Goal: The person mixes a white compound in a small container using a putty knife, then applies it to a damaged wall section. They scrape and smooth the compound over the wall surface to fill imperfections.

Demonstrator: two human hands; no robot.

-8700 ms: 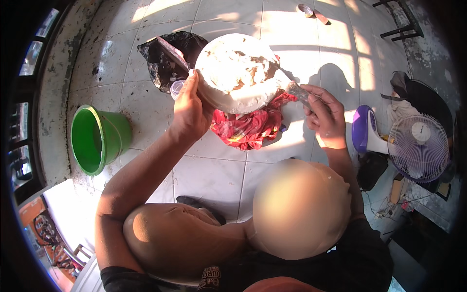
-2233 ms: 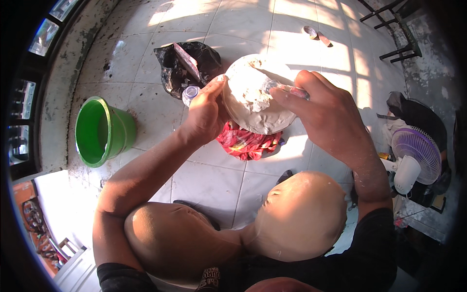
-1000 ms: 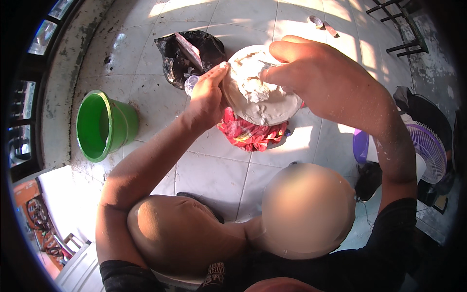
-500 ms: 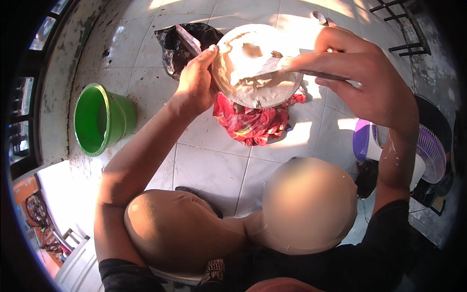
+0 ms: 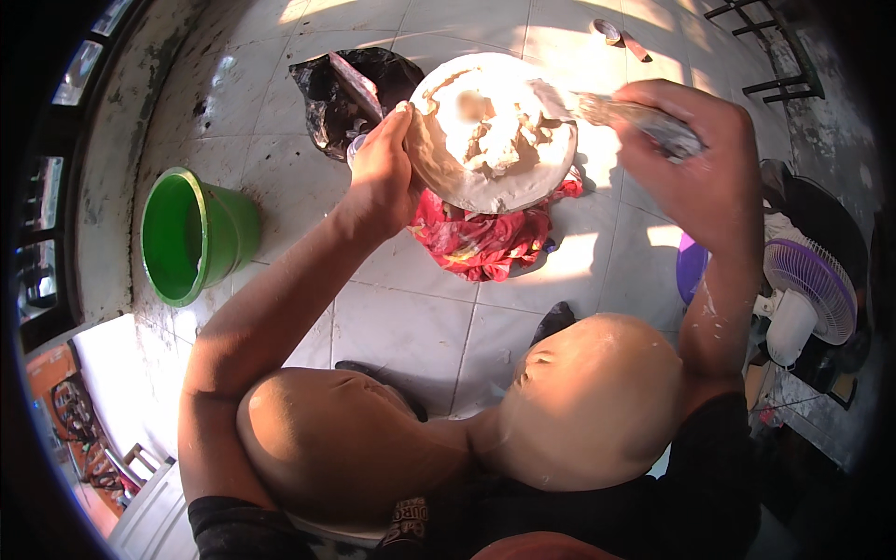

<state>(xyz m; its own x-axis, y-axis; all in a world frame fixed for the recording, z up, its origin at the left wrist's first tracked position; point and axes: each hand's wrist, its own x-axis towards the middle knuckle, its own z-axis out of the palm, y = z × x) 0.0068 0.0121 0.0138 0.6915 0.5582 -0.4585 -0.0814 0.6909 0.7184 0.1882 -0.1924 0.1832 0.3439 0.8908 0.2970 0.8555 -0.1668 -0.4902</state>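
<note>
My left arm reaches forward past my left knee (image 5: pixel 308 429), elbow bent, and my left hand (image 5: pixel 381 177) is clamped on the left rim of a round plate (image 5: pixel 457 187), thumb along the edge; the fingers beneath are hidden. My right arm comes up around the outside of my right knee (image 5: pixel 597 411) and bends inward at the wrist, and my right hand (image 5: pixel 695 149), a little blurred, has its fingers curled around the handle of a scraper (image 5: pixel 644 121), whose blade points left. The plate is out ahead of my knees, bearing lumpy white paste (image 5: pixel 499 145) across its middle. The blade overlaps the plate's upper right edge; whether it touches, I can't tell. The near rim overlaps a crumpled red bundle (image 5: pixel 485 245), and I can't tell if they touch there either. Beyond my left fingertips a black bag (image 5: pixel 319 117) sits close by, so that side is tight; to the right, floor tiles (image 5: pixel 597 280) stretch between the bundle and the fan (image 5: pixel 810 289). Counting up: two hands, one plate, one scraper, one red bundle, one black bag, one green bucket (image 5: pixel 233 229) well off to the left, one fan and one tape roll (image 5: pixel 607 32) on the far floor.
</note>
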